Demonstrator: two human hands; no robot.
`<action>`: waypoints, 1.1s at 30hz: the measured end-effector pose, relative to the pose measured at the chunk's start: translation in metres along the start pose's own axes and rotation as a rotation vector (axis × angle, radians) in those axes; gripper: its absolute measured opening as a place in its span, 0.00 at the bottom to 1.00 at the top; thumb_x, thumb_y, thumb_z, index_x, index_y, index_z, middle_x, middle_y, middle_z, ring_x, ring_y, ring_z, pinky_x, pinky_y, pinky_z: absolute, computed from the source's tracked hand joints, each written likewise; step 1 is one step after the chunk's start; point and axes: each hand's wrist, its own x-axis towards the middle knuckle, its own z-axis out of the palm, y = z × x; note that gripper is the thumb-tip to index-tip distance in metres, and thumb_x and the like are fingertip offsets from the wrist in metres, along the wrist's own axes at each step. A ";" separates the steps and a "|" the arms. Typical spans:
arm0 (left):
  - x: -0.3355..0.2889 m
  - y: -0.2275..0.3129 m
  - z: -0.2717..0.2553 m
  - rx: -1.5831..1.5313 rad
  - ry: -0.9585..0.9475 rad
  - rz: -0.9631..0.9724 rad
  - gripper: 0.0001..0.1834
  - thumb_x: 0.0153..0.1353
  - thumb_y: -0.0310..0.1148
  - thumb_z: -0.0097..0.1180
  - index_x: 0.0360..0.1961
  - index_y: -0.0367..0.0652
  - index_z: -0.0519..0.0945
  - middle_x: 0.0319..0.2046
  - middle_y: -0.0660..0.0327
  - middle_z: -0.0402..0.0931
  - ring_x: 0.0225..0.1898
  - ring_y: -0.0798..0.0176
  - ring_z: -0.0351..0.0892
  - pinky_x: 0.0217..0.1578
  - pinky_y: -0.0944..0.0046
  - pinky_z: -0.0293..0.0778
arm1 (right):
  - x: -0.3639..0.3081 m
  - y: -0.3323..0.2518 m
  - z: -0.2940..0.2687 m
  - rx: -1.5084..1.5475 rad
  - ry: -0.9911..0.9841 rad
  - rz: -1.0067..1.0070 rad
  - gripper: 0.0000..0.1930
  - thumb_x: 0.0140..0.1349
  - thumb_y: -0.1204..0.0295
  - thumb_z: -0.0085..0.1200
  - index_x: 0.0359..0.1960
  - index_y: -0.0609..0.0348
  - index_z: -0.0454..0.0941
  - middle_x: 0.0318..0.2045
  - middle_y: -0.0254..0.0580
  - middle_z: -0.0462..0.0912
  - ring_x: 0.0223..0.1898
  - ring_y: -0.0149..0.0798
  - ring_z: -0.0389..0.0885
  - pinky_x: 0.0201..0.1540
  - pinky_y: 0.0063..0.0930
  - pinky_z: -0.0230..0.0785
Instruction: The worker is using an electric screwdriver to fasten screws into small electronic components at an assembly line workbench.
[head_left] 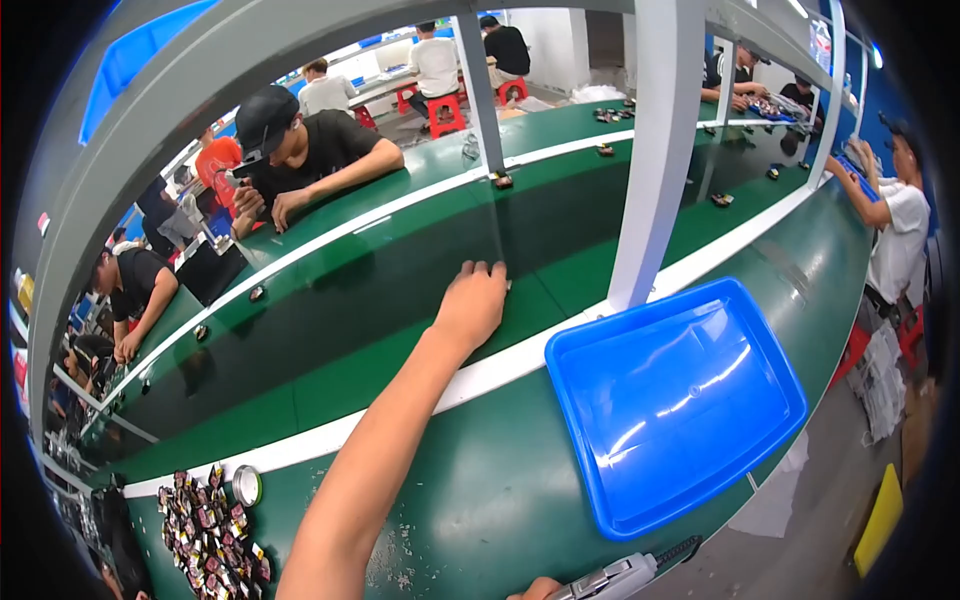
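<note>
My left hand [474, 308] reaches out over the dark green conveyor belt [350, 345], past the white rail. Its fingers are bent and close together, and a small pale bit shows beside them; what they hold is mostly hidden. At the lower edge, my right hand [541, 588] shows only in part, closed around a grey electric screwdriver [612, 578] with a black ribbed cord end. Beyond the screwdriver lies a shallow blue tray [690, 400] with nothing in it, on the green bench [470, 490].
A pile of small dark parts [208, 535] and a round tin [246, 486] sit at the left. A white post [655, 160] rises behind the tray. Small parts [503, 181] are spread along the belt. Across it, a person in a black cap [268, 120] works.
</note>
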 end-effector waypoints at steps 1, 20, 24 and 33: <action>-0.005 -0.005 -0.005 0.026 0.006 0.039 0.21 0.58 0.29 0.54 0.52 0.35 0.69 0.44 0.47 0.73 0.48 0.43 0.71 0.49 0.52 0.72 | 0.002 0.001 -0.001 -0.002 -0.010 -0.005 0.07 0.62 0.68 0.50 0.34 0.56 0.68 0.14 0.33 0.62 0.16 0.31 0.60 0.24 0.27 0.60; -0.464 0.089 -0.170 -0.157 -0.099 -0.048 0.24 0.47 0.21 0.54 0.49 0.24 0.72 0.52 0.42 0.71 0.52 0.45 0.73 0.48 0.56 0.75 | -0.020 0.016 0.001 -0.206 -0.022 -0.127 0.04 0.62 0.71 0.40 0.32 0.56 0.64 0.11 0.31 0.61 0.12 0.28 0.59 0.21 0.26 0.59; -0.459 0.087 -0.163 -0.211 -0.054 -0.066 0.23 0.45 0.16 0.54 0.47 0.25 0.73 0.53 0.44 0.71 0.51 0.45 0.74 0.48 0.56 0.75 | -0.035 0.040 0.007 -0.250 -0.043 -0.064 0.04 0.61 0.71 0.41 0.32 0.56 0.64 0.10 0.30 0.60 0.12 0.29 0.60 0.21 0.28 0.60; -0.447 0.074 -0.160 -0.393 -0.027 -0.027 0.19 0.43 0.15 0.57 0.41 0.26 0.76 0.46 0.47 0.75 0.42 0.50 0.76 0.35 0.59 0.78 | -0.058 0.086 0.009 -0.278 -0.097 0.141 0.03 0.62 0.73 0.45 0.35 0.57 0.67 0.11 0.32 0.62 0.12 0.31 0.61 0.24 0.28 0.62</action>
